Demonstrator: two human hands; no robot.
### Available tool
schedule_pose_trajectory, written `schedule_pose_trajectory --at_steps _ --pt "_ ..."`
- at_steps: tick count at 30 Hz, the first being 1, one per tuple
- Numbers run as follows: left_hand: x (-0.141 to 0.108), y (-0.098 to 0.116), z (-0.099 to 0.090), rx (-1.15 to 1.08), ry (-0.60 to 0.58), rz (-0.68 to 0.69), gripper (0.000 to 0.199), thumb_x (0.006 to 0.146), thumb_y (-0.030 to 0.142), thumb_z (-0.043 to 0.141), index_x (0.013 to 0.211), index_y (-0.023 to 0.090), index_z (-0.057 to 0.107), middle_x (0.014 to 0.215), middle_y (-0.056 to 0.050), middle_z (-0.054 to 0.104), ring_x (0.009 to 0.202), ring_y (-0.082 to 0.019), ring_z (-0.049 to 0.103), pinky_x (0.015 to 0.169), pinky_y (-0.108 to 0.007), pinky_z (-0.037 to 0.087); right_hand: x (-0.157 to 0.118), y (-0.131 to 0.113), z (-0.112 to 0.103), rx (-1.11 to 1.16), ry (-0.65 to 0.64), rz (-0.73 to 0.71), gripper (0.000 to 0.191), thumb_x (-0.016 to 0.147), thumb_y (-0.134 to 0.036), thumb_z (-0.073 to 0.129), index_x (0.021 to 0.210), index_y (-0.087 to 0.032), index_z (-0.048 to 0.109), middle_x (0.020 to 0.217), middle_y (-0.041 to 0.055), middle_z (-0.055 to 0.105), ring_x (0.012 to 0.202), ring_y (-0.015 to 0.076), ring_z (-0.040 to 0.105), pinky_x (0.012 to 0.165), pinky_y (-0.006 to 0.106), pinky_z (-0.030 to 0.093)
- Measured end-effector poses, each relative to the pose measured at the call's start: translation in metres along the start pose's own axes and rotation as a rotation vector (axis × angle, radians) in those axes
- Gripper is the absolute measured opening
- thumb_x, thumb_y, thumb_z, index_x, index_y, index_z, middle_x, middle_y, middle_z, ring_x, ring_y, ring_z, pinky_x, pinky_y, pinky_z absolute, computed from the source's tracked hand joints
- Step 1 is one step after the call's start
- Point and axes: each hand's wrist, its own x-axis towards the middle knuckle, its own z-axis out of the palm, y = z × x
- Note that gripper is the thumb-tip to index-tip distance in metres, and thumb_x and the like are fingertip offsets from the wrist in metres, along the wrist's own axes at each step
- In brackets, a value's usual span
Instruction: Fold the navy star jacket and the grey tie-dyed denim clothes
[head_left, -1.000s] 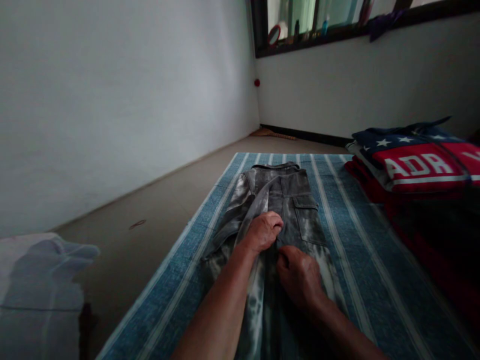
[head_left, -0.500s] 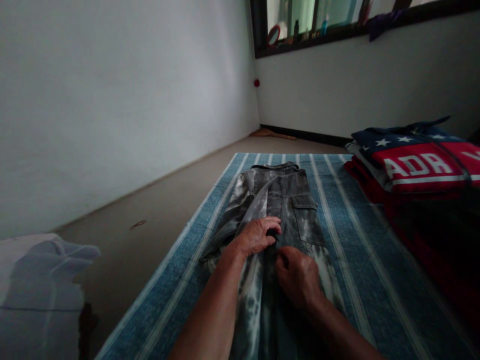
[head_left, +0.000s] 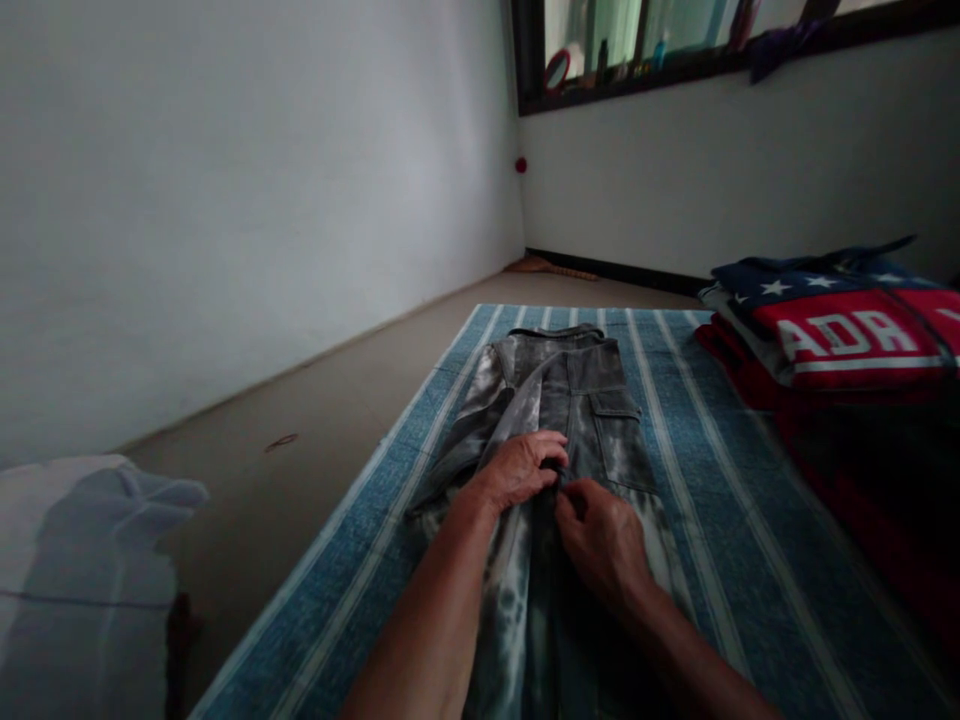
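A grey and white mottled denim garment [head_left: 619, 440] with a flap pocket lies lengthwise on the blue striped cloth [head_left: 720, 480]. Near its middle, my left hand [head_left: 525, 468] pinches the dark fabric between curled fingers and thumb. My right hand [head_left: 598, 525] is closed on the same fabric just beside it, slightly nearer to me. Only a small bit of dark cloth shows between the two hands.
Folded clothes, red and navy with white stars [head_left: 840, 330], are stacked at the right. Pale sheer fabric [head_left: 90, 560] hangs at the lower left. A white wall [head_left: 262, 180] rises on the left; a window ledge [head_left: 600, 92] holds small items.
My right hand has moved slightly up toward my left hand, narrowing the gap between them. The whole view has shifted a little.
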Motion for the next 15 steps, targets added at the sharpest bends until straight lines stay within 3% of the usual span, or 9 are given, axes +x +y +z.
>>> schedule_pose_trajectory --at_steps 3,6,15 --pt "0.0 0.002 0.0 -0.001 0.007 -0.007 0.022 0.067 0.005 0.058 0.08 0.019 0.069 0.126 -0.009 0.062 0.119 -0.023 0.056 0.103 -0.031 0.039 0.007 -0.002 0.0 -0.116 -0.025 0.051 0.018 0.086 -0.035 0.056 0.086 -0.019 0.064 0.066 0.0034 0.066 0.061 0.0194 0.062 0.051 0.025 0.027" --pt "0.0 0.002 0.0 0.0 0.013 -0.014 0.02 0.067 0.005 0.06 0.079 0.019 0.069 0.126 -0.01 0.062 0.119 -0.024 0.056 0.103 -0.031 0.039 0.011 0.001 0.003 -0.209 -0.034 0.021 0.015 0.086 -0.027 0.053 0.087 -0.019 0.065 0.064 0.0037 0.065 0.057 0.019 0.061 0.049 0.027 0.022" --pt "0.0 0.004 0.0 -0.001 0.027 -0.042 0.024 0.067 0.003 0.061 0.081 0.019 0.071 0.126 -0.007 0.063 0.118 -0.021 0.057 0.103 -0.028 0.039 0.01 0.015 0.01 0.029 0.049 -0.07 0.028 0.085 -0.018 0.04 0.085 -0.017 0.068 0.069 0.0049 0.067 0.061 0.0174 0.061 0.053 0.024 0.031"
